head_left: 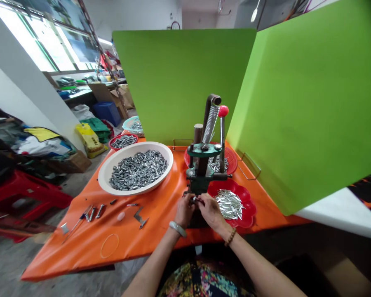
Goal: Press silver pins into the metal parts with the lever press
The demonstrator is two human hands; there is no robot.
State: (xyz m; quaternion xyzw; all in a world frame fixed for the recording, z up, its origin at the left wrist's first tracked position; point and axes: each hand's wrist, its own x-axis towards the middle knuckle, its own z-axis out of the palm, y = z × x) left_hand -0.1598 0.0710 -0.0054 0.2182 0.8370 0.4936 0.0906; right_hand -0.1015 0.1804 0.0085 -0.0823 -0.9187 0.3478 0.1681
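Note:
A green hand press (204,165) with a spring and a red-knobbed lever (223,111) stands on the orange table (89,243). My left hand (184,211) and my right hand (209,210) meet at the base of the press, fingers pinched together on a small metal part (195,200). A white bowl (110,167) full of small grey metal pieces (139,169) sits to the left of the press. A red dish (247,206) with thin silver pieces (229,204) lies right of my right hand. Another red dish (231,159) sits behind the press.
Loose tools (91,213), a metal bracket (140,217) and a rubber band (109,246) lie on the table's left front. Green screens (297,111) wall the back and right. A red bowl (123,141) and a teal basket (132,125) stand beyond; red stools (24,194) at left.

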